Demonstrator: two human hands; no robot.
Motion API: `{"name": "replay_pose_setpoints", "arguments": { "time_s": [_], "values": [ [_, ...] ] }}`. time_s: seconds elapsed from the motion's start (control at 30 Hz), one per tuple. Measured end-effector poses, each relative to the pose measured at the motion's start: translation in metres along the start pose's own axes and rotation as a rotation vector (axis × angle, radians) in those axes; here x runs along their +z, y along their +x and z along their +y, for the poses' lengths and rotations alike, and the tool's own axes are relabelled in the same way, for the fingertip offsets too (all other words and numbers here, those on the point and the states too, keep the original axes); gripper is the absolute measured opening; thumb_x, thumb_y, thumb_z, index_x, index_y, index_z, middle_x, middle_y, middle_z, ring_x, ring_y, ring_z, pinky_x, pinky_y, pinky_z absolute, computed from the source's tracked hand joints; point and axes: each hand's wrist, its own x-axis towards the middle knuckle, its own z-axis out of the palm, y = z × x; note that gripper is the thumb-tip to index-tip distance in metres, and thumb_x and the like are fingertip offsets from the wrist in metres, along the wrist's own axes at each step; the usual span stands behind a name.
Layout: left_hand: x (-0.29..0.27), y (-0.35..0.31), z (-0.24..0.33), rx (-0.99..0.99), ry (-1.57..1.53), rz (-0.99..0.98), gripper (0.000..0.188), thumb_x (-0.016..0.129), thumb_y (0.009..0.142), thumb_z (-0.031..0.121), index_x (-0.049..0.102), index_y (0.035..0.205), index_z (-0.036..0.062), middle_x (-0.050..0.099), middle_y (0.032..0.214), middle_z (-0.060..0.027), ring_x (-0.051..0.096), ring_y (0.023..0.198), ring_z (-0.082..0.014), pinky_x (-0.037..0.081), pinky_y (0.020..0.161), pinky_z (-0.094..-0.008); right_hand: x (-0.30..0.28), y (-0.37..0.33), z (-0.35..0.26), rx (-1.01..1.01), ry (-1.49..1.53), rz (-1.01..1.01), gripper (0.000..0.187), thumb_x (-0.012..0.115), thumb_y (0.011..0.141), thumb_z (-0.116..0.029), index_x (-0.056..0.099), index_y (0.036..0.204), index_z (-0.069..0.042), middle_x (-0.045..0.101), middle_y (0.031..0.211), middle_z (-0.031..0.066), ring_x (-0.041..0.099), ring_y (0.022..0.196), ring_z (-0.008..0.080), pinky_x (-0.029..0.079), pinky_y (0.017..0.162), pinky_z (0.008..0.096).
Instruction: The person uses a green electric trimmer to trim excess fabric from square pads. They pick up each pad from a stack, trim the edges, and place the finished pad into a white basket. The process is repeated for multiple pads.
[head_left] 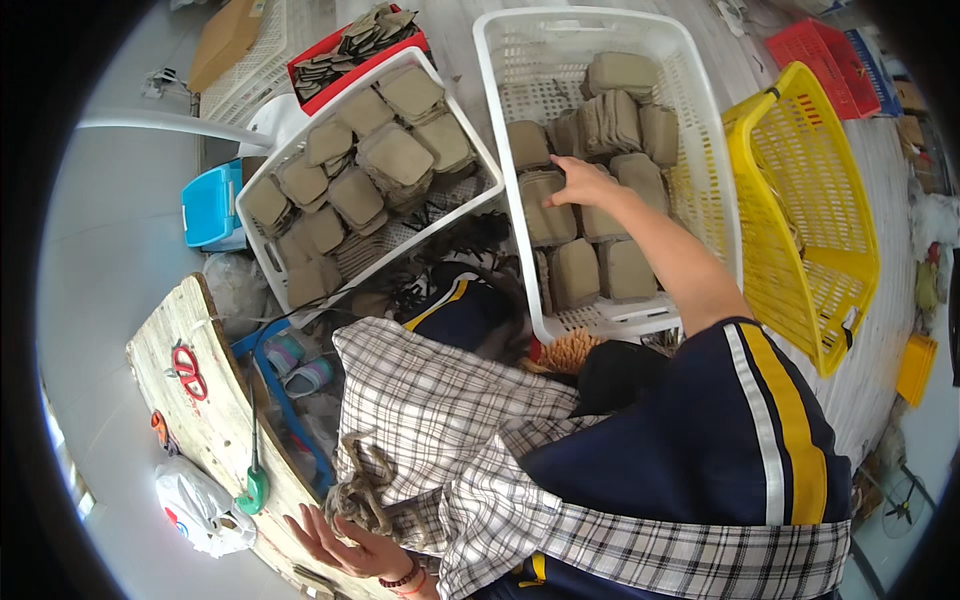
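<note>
Several stacks of flat, square brown-grey pads [548, 215] fill the white basket [705, 130] straight ahead of the person, and the stack that matters stands near the basket's middle, its long axis running toward the person. The right hand [583, 183] lies on the far end of that stack, fingers spread and curled lightly over the top pad, touching it rather than clamped round it; whether anything is lifted cannot be told. So the stack sits directly under and just nearer than the grip, with more stacks touching it on the right and behind. The right arm, in a dark sleeve with a yellow and white stripe, stretches out over the basket's near rim and is by far the nearer one.

The left hand [345, 545] is well apart, low at the left, palm open and holding nothing, resting beside a knotted cord [358, 490] at the edge of a checked cloth [440, 420] and against a worn wooden board [205, 400].

Left of the first basket a second white basket [262, 245] holds more pads. A yellow basket [800, 215] stands to the right, a blue box [210, 205] to the far left.
</note>
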Motion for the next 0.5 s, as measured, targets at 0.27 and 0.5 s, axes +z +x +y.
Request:
{"name": "replay_pose_setpoints", "arguments": {
  "time_s": [0.27,0.5],
  "values": [
    [-0.009,0.002,0.013,-0.045,0.077,-0.091,0.027,0.045,0.099,0.011,0.054,0.119,-0.0048,0.043,0.137,-0.0203,0.059,0.109,-0.0303,0.054,0.087,-0.0392,0.016,0.108,0.004,0.099,-0.151,-0.753,0.131,0.085,0.057,-0.055,0.005,0.153,-0.016,0.007,0.158,0.0102,0.014,0.143,0.0347,0.024,0.112,0.0562],
    [-0.001,0.002,0.015,-0.068,0.019,-0.126,0.028,0.046,0.099,0.009,0.053,0.121,-0.0050,0.040,0.140,-0.0193,0.059,0.109,-0.0306,0.055,0.086,-0.0390,0.020,0.094,0.009,0.001,-0.189,-0.638,0.132,0.087,0.048,-0.053,0.012,0.152,-0.022,0.014,0.154,0.0174,0.021,0.140,0.0379,0.029,0.110,0.0554]
  ]
}}
